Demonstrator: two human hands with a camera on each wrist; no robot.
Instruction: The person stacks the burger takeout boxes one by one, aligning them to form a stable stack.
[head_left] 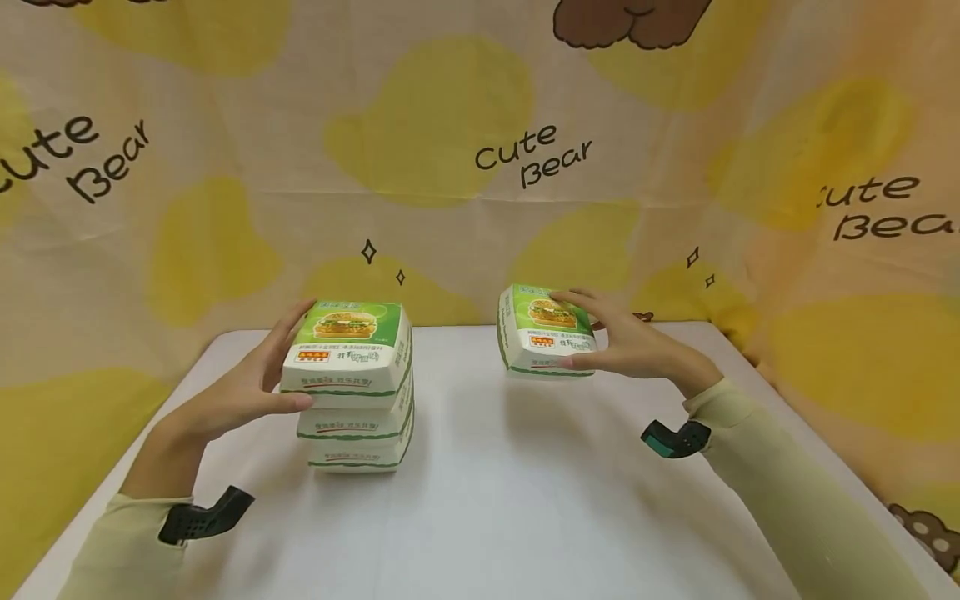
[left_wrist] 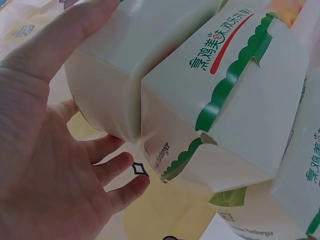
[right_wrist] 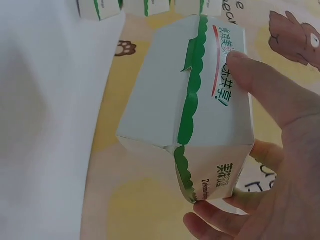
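Note:
Three white-and-green paper burger boxes stand in a stack on the left of the table. My left hand [head_left: 236, 392] grips the top burger box [head_left: 348, 367] from its left side, thumb on the front and fingers toward the back. That box sits slightly left of the middle box [head_left: 348, 423], above the bottom box [head_left: 356, 454]. To the right, my right hand [head_left: 626, 337] holds another burger box [head_left: 525, 333] above the table, a little tilted. In the right wrist view the thumb presses the printed side of this box [right_wrist: 155, 95], and the other fingers reach behind it.
The white table [head_left: 480, 500] runs back to a cloth backdrop [head_left: 420, 125] printed with yellow patches, bears and "Cute Bear". Cloth also rises along both sides. A dark band with a small device [head_left: 206, 517] is on the left wrist, another device [head_left: 678, 439] on the right.

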